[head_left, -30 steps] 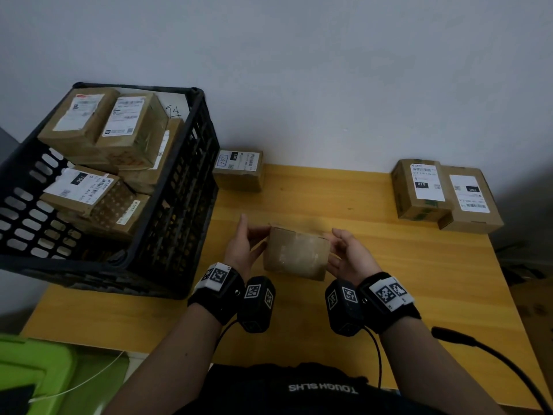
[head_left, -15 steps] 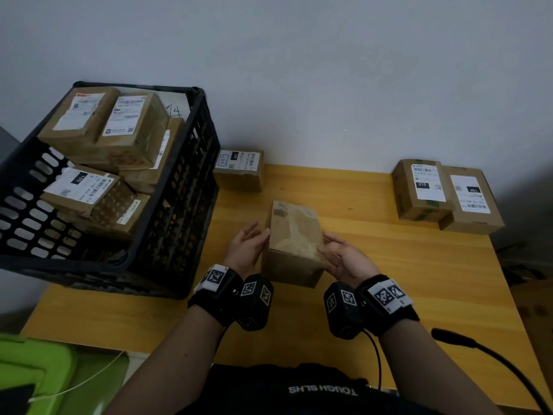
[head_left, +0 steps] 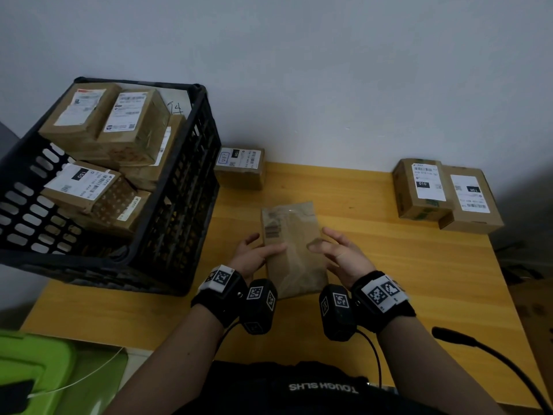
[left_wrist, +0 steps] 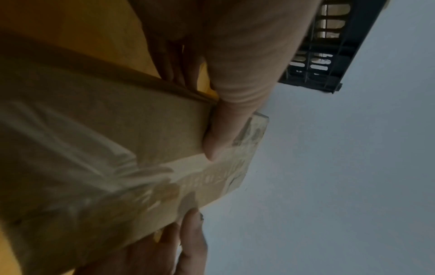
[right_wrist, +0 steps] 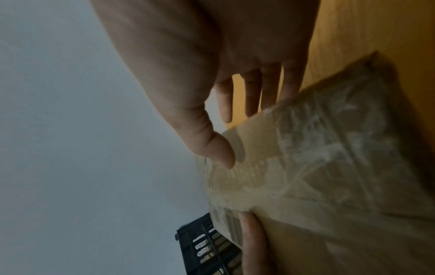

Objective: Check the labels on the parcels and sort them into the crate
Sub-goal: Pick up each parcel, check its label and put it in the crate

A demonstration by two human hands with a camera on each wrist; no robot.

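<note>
A brown taped parcel [head_left: 294, 250] lies lengthwise between my hands, low over the yellow table [head_left: 404, 274]. Its top face shows only a faint barcode print, no white label. My left hand [head_left: 254, 254] grips its left edge, thumb [left_wrist: 223, 134] on top and fingers underneath. My right hand [head_left: 338, 253] is at the right edge with straight, spread fingers [right_wrist: 253, 93] behind it and the thumb tip [right_wrist: 221, 154] touching the top face. The black crate [head_left: 206, 121] stands at the left, holding several labelled parcels.
One labelled parcel [head_left: 239, 167] sits by the wall next to the crate. Two more [head_left: 422, 188] [head_left: 469, 199] sit at the table's far right. A green bin [head_left: 36, 369] is below the table's left corner. A black cable [head_left: 478, 348] crosses the near right edge.
The parcel has been turned over from standing on edge to lying long and flat, showing another face. Both hands shifted along its sides, and the right hand's fingers have straightened.
</note>
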